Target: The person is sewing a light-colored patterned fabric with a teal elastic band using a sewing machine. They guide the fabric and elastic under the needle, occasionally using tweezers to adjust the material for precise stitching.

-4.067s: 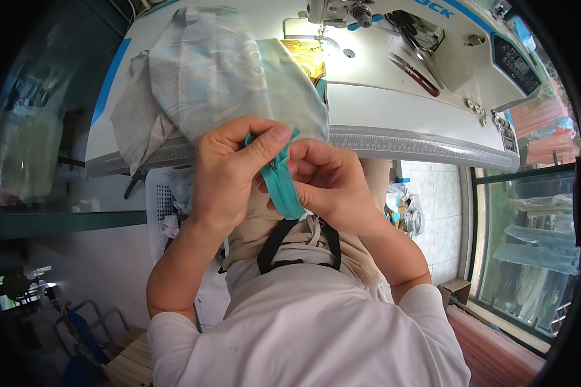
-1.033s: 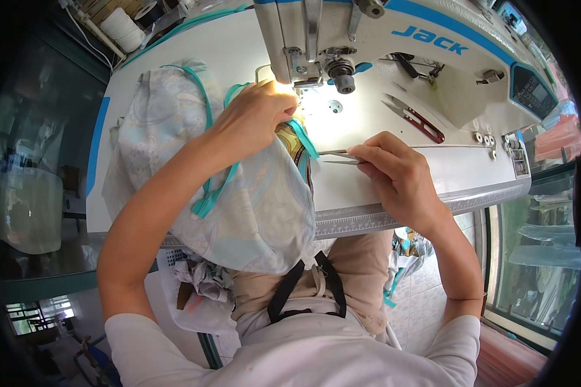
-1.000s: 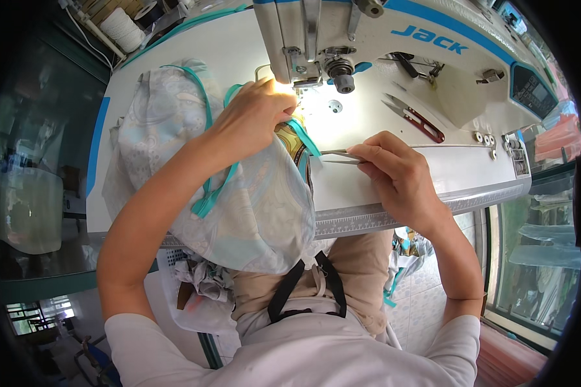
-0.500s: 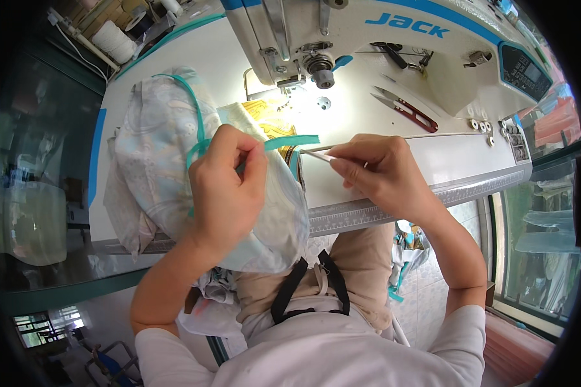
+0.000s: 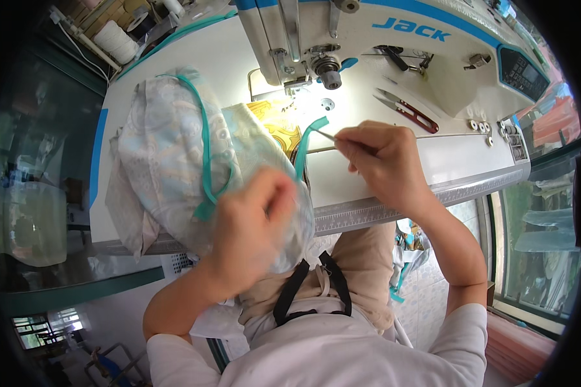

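My right hand (image 5: 384,161) is closed on thin metal tweezers (image 5: 325,134), whose tips meet a teal tape strip (image 5: 301,155) near its upper end. The strip runs down along the right edge of pale printed fabric (image 5: 161,129). My left hand (image 5: 248,229), smeared by motion, is lower, over that fabric near the table's front edge; its fingers look curled, and I cannot tell what they hold. Yellow patterned fabric (image 5: 271,119) lies beside the pale piece, below the lit needle area. A second teal tape loops over the pale fabric.
The sewing machine (image 5: 271,39) overhangs the white table (image 5: 342,184). Red-handled thread snips (image 5: 419,119) and bobbins (image 5: 481,126) lie at the right. White cord spools (image 5: 115,45) stand at the back left; scraps (image 5: 407,248) hang below the table on the right.
Over the last half second my left hand has dropped toward me and slightly right. The tweezer tips have risen, and the strip's end now angles upward, where it lay horizontal.
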Tool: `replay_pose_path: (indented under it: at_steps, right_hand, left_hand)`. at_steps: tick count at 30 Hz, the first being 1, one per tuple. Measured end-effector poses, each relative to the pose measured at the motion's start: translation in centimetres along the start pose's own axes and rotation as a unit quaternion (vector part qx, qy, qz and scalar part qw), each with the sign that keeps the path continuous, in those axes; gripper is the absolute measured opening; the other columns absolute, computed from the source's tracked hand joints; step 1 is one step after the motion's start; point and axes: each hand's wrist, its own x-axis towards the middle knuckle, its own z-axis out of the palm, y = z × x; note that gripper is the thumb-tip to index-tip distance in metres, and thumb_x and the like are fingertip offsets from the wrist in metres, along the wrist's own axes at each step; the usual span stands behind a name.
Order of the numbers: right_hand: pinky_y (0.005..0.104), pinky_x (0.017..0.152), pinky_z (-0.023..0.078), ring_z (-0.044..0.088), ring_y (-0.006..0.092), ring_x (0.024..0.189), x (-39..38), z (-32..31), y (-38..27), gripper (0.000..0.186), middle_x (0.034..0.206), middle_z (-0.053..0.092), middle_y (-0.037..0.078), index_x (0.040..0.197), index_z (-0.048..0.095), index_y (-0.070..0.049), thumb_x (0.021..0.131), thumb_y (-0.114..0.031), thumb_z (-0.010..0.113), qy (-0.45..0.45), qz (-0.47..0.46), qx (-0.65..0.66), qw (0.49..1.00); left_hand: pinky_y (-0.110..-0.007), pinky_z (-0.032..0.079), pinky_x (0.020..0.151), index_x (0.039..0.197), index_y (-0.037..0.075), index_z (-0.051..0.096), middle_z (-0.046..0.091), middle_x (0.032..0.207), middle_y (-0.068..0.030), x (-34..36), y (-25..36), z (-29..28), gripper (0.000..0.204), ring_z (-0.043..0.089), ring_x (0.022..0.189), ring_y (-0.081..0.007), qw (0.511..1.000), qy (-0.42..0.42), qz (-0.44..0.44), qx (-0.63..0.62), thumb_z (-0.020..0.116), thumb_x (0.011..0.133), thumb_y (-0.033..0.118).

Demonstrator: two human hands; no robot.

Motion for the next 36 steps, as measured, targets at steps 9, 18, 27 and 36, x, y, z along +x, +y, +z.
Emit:
replay_pose_path:
  at_steps: [9, 18, 27, 36]
  right_hand:
    - [0.0481, 0.075, 0.056, 0.073, 0.0382, 0.086, 6.8, -0.8, 1.5, 0.011, 0.093, 0.077, 0.013, 0.095, 0.084, -0.006, 0.089, -0.014, 0.079, -0.039, -0.140, -0.275, 0.950]
    - [0.0517, 0.066, 0.049, 0.065, 0.0412, 0.077, 7.6, -0.5, 3.2, 0.030, 0.078, 0.064, 0.014, 0.072, 0.062, -0.003, 0.085, -0.016, 0.086, -0.019, -0.154, -0.259, 0.953]
    - [0.0437, 0.059, 0.045, 0.063, 0.0266, 0.071, 6.5, -0.5, 3.4, 0.011, 0.073, 0.060, 0.005, 0.096, 0.088, -0.013, 0.086, -0.014, 0.084, -0.056, -0.229, -0.273, 0.933]
    - [0.0474, 0.061, 0.046, 0.062, 0.0314, 0.071, 7.1, 0.2, 3.7, 0.016, 0.075, 0.058, 0.009, 0.080, 0.079, -0.009, 0.091, -0.020, 0.083, -0.005, -0.228, -0.309, 0.923]
  left_hand:
    - [-0.038, 0.059, 0.089, 0.116, -0.002, 0.074, 0.077, 0.111, -0.0170, 4.5, -1.2, -4.2, 0.027, 0.076, 0.104, -0.0321, 0.963, -0.133, 0.190, 0.138, 0.084, 0.092, 0.007]
    - [-0.049, 0.046, 0.120, 0.150, -0.005, 0.058, 0.058, 0.153, -0.0211, 9.5, -7.2, -3.0, 0.080, 0.056, 0.142, -0.0422, 0.933, -0.162, 0.277, 0.163, 0.086, 0.090, 0.038]
    - [-0.051, 0.045, 0.121, 0.148, -0.004, 0.061, 0.059, 0.150, -0.0219, 7.5, -6.4, -2.9, 0.087, 0.056, 0.142, -0.0420, 0.947, -0.149, 0.259, 0.116, 0.093, 0.080, 0.040]
    - [-0.050, 0.043, 0.123, 0.153, -0.005, 0.056, 0.056, 0.153, -0.0220, 7.8, -5.8, -2.9, 0.095, 0.053, 0.145, -0.0412, 0.934, -0.175, 0.263, 0.165, 0.093, 0.078, 0.039]
